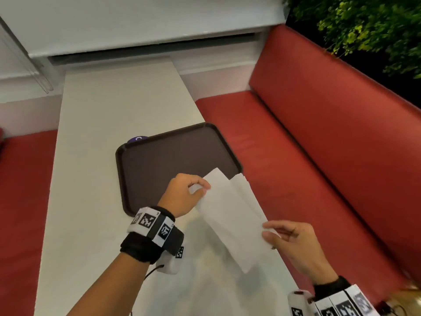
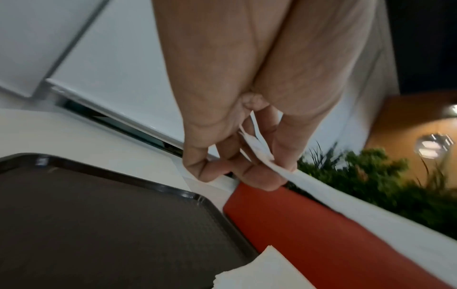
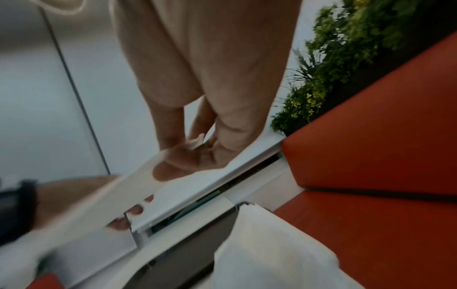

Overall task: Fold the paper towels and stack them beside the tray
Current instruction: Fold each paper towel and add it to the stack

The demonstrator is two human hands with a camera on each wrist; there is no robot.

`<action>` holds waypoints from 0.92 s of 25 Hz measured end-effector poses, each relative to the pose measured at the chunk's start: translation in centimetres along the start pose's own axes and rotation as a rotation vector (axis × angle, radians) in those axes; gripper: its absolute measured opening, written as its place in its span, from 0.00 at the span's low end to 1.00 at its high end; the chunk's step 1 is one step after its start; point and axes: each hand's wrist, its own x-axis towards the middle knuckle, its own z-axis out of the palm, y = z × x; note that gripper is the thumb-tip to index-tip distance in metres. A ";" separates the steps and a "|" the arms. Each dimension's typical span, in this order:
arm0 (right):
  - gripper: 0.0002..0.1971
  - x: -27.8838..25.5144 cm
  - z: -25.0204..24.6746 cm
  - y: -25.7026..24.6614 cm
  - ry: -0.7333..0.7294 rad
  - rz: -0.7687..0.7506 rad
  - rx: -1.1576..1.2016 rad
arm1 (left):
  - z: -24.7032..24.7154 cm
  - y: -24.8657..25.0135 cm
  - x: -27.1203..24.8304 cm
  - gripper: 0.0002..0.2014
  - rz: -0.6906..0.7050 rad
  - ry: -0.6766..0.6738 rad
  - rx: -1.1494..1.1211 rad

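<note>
A white paper towel [image 1: 227, 215] hangs stretched above the table's right edge, held between both hands. My left hand [image 1: 200, 188] pinches its far end, just over the near right corner of the brown tray [image 1: 164, 165]. Its near end is pinched by my right hand [image 1: 271, 233], close to the table edge. The left wrist view shows thumb and fingers of the left hand [image 2: 257, 156] clamped on the towel's edge [image 2: 371, 211]. A second white towel [image 1: 242, 188] lies under the held one, at the tray's right corner [image 2: 259, 269] [image 3: 267, 244].
The tray sits on a long white table [image 1: 102, 133], with a purple round object [image 1: 137, 138] behind its far rim. Red bench seats flank the table on the right [image 1: 307, 144] and left [image 1: 20, 201]. Green plants [image 1: 376, 30] stand behind the right backrest.
</note>
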 end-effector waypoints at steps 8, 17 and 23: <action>0.12 2.8 -0.1 5.9 0.184 0.109 -0.330 | 7.9 -2.9 9.8 0.18 0.027 -0.277 0.474; 0.17 3.8 0.0 9.1 0.095 0.233 -0.630 | 11.1 -4.9 11.6 0.26 -0.140 -0.464 0.734; 0.14 2.9 0.3 6.1 0.206 0.004 -0.740 | 7.0 -3.9 7.3 0.17 -0.053 -0.141 0.601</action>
